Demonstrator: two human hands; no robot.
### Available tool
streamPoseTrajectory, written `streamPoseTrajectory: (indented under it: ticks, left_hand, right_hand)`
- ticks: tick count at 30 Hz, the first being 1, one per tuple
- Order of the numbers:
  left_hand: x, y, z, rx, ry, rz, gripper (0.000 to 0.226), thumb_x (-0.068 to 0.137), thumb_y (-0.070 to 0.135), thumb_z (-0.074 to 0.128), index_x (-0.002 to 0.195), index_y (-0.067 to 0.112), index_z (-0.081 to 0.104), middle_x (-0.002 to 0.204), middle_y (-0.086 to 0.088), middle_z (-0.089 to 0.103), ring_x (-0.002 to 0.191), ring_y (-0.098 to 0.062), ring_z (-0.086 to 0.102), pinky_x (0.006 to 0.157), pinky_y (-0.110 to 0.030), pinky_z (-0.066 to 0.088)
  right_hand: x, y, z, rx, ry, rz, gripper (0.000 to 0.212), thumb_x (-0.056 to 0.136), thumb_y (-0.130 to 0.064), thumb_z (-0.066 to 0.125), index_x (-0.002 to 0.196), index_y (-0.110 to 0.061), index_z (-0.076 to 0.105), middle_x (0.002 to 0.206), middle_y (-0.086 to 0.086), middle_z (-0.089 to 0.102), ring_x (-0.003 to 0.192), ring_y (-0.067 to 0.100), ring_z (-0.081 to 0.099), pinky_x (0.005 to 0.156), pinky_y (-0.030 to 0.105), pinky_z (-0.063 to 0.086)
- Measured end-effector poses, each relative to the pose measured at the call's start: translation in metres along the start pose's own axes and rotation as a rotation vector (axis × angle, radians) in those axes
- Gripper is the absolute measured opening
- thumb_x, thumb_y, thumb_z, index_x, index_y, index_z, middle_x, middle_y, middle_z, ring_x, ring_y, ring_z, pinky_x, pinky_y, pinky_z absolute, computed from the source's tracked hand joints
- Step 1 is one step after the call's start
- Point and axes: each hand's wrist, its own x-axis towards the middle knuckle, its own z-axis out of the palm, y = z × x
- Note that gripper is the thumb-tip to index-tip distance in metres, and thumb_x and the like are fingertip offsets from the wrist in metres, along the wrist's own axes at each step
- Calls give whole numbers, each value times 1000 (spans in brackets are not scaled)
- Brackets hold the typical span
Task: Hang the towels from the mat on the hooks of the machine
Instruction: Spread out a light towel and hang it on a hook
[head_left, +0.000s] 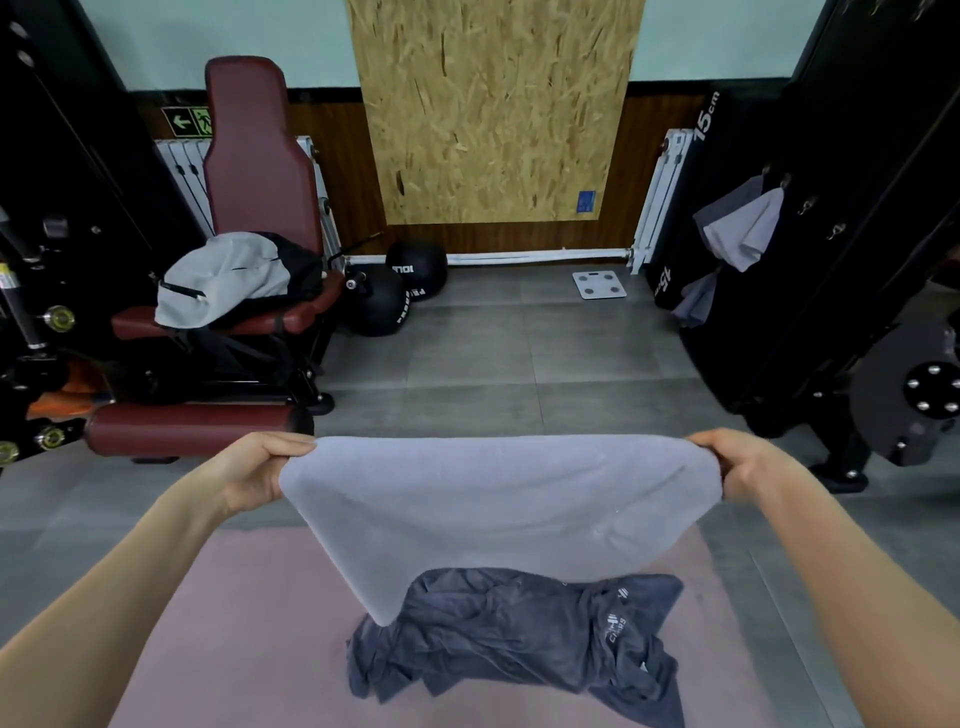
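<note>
**A:** Which step is in hand?

**B:** The pick-up looks done. The left hand (260, 473) and the right hand (743, 467) each pinch an upper corner of a light grey towel (493, 509), fingers curled into the cloth. It is stretched between them, lifted off the pink mat (249, 623) at six o'clock.

**A:** And what comes next?

**B:** I'd judge a turn toward the black machine (852, 156) at two o'clock. Two grey towels (743, 228) hang there already, and just right of them a free hook (807, 207) shows, with another beyond it. The top edge needs gathering, so that one hand can loop it over a hook.

**A:** How does the towel look?

**B:** Pale grey and soft. The top edge is taut and the body sags to a rounded point at the lower left. I see no loop or label.

**A:** Is anything left on the mat?

**B:** A dark grey towel (514, 634) with a white logo lies crumpled under the held one.
</note>
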Motion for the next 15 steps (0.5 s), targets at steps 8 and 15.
streamPoseTrajectory:
  ticks: [8,15]
  left_hand:
    - [24,-20,58,-3,306,-7,25,82,-9,50,89,9,67,73,-6,57,59,-16,52,49,-22,50]
    - [22,-39,136,-100,291,110,17,82,-11,52,78,-2,67,86,-17,64,50,-18,59,56,-29,59]
  right_hand:
    - [-3,16,70,313,45,-48,24,93,0,48,71,-10,47,53,13,53,49,21,50,22,21,36]
    - [-42,50,173,285,84,-289,30,82,-4,65,62,-11,45,59,7,45,57,22,45,62,46,52]
